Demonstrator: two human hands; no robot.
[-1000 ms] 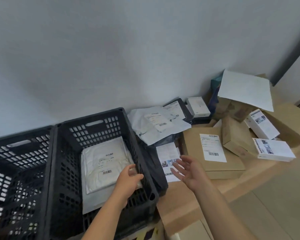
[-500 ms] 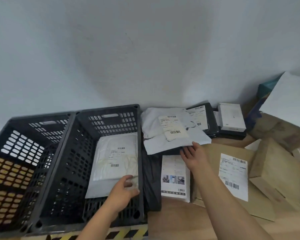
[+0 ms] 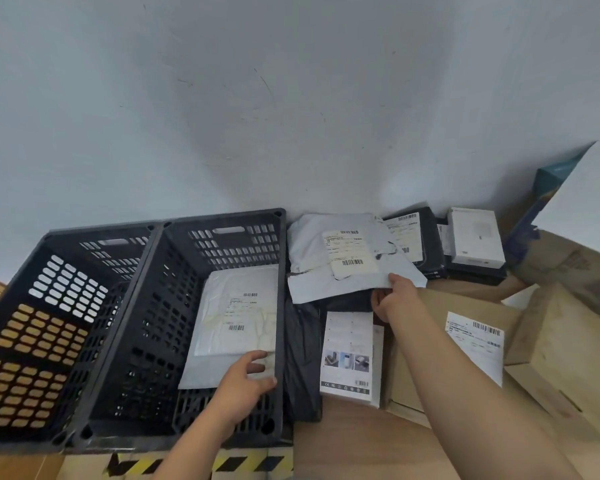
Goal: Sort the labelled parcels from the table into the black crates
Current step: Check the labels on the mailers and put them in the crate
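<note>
The right hand (image 3: 394, 297) pinches the near edge of a grey labelled parcel (image 3: 347, 261) on the counter (image 3: 361, 441); the left hand (image 3: 245, 381), fingers relaxed, touches a white parcel (image 3: 236, 323) inside the right black crate (image 3: 174, 306).

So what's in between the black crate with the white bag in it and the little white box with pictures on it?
A crumpled black plastic bag lies there on the table, seen in the head view.
</note>
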